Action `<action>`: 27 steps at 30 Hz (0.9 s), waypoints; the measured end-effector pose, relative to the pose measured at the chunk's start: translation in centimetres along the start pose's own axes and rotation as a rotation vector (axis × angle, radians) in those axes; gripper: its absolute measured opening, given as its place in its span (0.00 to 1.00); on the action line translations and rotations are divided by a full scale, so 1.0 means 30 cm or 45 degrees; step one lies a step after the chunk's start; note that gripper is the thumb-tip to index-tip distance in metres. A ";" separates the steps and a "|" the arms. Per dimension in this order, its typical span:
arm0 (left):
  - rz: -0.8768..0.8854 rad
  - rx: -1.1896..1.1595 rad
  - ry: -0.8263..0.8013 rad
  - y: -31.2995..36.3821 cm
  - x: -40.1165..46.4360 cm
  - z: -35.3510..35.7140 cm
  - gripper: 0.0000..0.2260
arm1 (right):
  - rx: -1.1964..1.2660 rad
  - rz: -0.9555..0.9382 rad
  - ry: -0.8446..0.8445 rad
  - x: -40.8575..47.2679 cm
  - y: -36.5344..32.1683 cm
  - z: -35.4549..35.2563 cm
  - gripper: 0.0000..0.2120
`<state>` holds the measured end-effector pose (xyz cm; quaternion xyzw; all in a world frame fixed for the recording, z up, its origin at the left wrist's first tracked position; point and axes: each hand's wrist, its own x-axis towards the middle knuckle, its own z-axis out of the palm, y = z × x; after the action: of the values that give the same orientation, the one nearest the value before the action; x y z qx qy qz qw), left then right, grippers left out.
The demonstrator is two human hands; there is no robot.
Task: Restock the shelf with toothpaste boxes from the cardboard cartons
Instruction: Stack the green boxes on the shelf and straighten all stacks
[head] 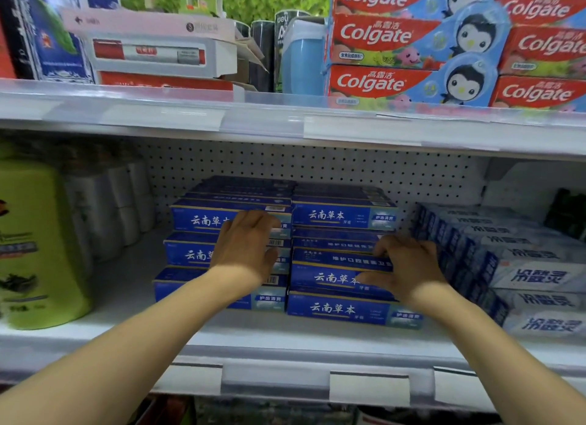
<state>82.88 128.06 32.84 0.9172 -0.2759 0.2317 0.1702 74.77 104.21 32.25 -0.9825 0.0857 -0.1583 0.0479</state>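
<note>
We press our flat left hand against one blue toothpaste stack while our right hand grips a box jutting from the neighbouring stack; a careless shove could topple it.

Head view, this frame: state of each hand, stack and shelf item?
left hand: fingers straight, pressing the left blue stack's front
right hand: gripping a blue box in the right stack
left blue stack: three high, stepped
right blue stack: uneven fronts
white-blue boxes: stacked, angled
green bottle: upright
Colgate boxes: stacked
</note>
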 end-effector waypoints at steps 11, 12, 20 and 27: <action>-0.049 0.026 0.076 0.016 0.058 -0.007 0.22 | 0.393 -0.150 0.157 0.130 0.041 -0.138 0.20; -0.050 0.033 0.088 0.015 0.064 -0.005 0.22 | 0.356 -0.151 0.169 0.156 0.043 -0.141 0.19; -0.031 0.091 0.159 0.006 0.117 0.038 0.22 | 0.290 -0.216 0.099 0.313 0.068 -0.060 0.19; -0.018 0.113 0.140 0.033 0.179 0.075 0.25 | 0.186 -0.102 0.375 0.292 0.088 -0.033 0.29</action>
<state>87.02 123.99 33.93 0.9116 -0.2491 0.2927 0.1457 82.25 99.96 35.53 -0.9453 0.0406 -0.3080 0.0999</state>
